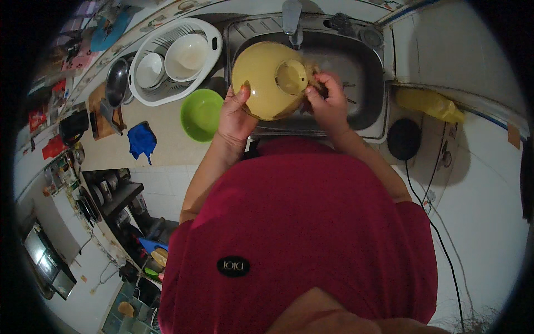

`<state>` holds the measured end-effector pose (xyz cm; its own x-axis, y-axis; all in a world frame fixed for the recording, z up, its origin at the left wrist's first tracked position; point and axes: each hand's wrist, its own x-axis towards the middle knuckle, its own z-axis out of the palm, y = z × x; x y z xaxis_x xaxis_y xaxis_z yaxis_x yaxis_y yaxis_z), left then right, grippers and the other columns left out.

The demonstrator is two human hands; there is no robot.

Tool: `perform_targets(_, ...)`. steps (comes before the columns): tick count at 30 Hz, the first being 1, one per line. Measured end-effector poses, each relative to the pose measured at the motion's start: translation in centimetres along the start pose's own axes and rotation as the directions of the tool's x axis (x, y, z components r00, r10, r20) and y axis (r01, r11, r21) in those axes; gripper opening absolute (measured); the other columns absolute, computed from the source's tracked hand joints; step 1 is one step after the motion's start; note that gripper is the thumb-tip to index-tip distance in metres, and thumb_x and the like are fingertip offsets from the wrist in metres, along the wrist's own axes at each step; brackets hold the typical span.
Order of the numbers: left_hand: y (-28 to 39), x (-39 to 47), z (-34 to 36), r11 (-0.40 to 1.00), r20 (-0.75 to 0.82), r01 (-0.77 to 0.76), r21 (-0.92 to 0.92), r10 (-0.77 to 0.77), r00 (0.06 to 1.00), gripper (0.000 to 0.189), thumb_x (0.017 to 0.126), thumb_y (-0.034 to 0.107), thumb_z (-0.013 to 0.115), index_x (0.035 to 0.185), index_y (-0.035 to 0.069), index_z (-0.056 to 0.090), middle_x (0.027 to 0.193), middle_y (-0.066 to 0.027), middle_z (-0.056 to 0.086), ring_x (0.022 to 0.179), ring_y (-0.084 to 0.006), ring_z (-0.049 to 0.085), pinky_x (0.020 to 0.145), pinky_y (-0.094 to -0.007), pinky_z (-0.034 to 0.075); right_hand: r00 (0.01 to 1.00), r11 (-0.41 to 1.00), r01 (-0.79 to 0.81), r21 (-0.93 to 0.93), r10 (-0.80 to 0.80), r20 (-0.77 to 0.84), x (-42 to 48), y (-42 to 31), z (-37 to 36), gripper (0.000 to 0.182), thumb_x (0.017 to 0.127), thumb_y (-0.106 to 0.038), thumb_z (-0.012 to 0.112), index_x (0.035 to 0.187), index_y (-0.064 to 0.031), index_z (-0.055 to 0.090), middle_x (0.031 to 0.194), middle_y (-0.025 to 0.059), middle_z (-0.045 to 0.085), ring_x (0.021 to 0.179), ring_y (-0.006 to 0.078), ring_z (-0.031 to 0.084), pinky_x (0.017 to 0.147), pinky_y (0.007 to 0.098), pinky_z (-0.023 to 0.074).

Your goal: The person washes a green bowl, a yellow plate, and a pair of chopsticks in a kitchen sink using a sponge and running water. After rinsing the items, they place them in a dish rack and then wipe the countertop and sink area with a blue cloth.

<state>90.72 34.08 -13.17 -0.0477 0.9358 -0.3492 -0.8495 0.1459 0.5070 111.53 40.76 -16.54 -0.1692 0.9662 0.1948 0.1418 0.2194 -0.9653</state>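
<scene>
Over the stainless steel sink (363, 106), my left hand (238, 112) grips the near left rim of a yellow bowl (263, 79), thumb on its outer side. The bowl is tipped so its underside and round foot ring face up. At the foot ring's right, my right hand (329, 98) pinches a blurred brownish scrubbing pad (313, 72) between thumb and fingers, close against the bowl. The faucet (292, 21) stands just behind the bowl; whether water runs cannot be told. My right fingertips are partly hidden by the pad and bowl.
Left of the sink, a white plastic drying basket (177, 94) holds white bowls (187, 57). A green bowl (202, 115), a blue cloth (142, 140) and a dark pan (117, 81) are on the counter. A steel-wool scrubber (342, 24) lies on the sink's back rim; a yellow bottle (427, 104) lies at right.
</scene>
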Motion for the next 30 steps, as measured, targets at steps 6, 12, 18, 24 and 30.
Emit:
perform_targets(6, 0.1, -0.1, -0.3, 0.998, -0.076, -0.023, -0.054, 0.019, 0.997, 0.053, 0.091, 0.026, 0.064, 0.137, 0.009, 0.046, 0.138, -0.0066, 0.051, 0.128, -0.0261, 0.046, 0.109, -0.0439, 0.034, 0.921, 0.926, 0.31, -0.214, -0.237, 0.309, 0.1, -2.3, -1.7, 0.019, 0.077, -0.007, 0.07, 0.094, -0.0043, 0.062, 0.102, 0.0149, 0.059, 0.095, 0.0313, 0.059, 0.08, 0.0378, 0.0502)
perform_targets(12, 0.3, 0.1, -0.1, 0.999, -0.086, 0.041, -0.005, -0.041, 0.995, 0.045, 0.092, 0.021, 0.063, 0.133, 0.007, 0.049, 0.13, -0.0073, 0.057, 0.119, -0.0251, 0.054, 0.103, -0.0423, 0.041, 0.925, 0.893, 0.359, -0.271, -0.302, 0.231, 2.9, -4.4, -2.8, 0.019, 0.077, -0.006, 0.068, 0.096, -0.0074, 0.068, 0.099, 0.0123, 0.06, 0.093, 0.0316, 0.058, 0.082, 0.0403, 0.0483)
perform_targets(18, -0.1, -0.2, 0.6, 0.998, -0.066, 0.053, 0.028, -0.051, 0.997, 0.04, 0.09, 0.015, 0.065, 0.127, 0.007, 0.055, 0.123, -0.0074, 0.062, 0.113, -0.024, 0.058, 0.098, -0.041, 0.046, 0.859, 0.777, 0.459, -0.432, -0.264, 0.439, 4.1, -4.6, -1.2, 0.023, 0.076, -0.007, 0.061, 0.097, -0.0093, 0.069, 0.098, 0.0118, 0.061, 0.092, 0.0335, 0.057, 0.08, 0.0417, 0.0481)
perform_targets(24, -1.1, -0.3, -1.7, 0.996, -0.175, 0.07, 0.062, -0.059, 0.983, 0.042, 0.089, 0.016, 0.066, 0.128, 0.005, 0.054, 0.123, -0.0081, 0.061, 0.113, -0.0239, 0.058, 0.099, -0.0413, 0.045, 0.734, 0.848, 0.393, -0.357, -0.056, 0.677, 2.9, -1.3, -1.9, 0.018, 0.082, -0.004, 0.061, 0.097, -0.009, 0.068, 0.089, 0.0126, 0.058, 0.088, 0.0314, 0.059, 0.08, 0.0383, 0.0483)
perform_targets(30, -1.7, 2.6, -3.6, 0.986, -0.144, 0.115, 0.117, -0.097, 0.985, 0.049, 0.096, 0.03, 0.057, 0.136, 0.005, 0.044, 0.133, -0.0095, 0.054, 0.122, -0.0267, 0.052, 0.105, -0.0436, 0.039, 0.834, 0.908, -0.418, 0.014, 0.378, 0.403, 8.2, -0.9, -3.1, 0.023, 0.088, -0.013, 0.063, 0.109, -0.0048, 0.064, 0.1, 0.0065, 0.065, 0.092, 0.0189, 0.062, 0.082, 0.0324, 0.0491)
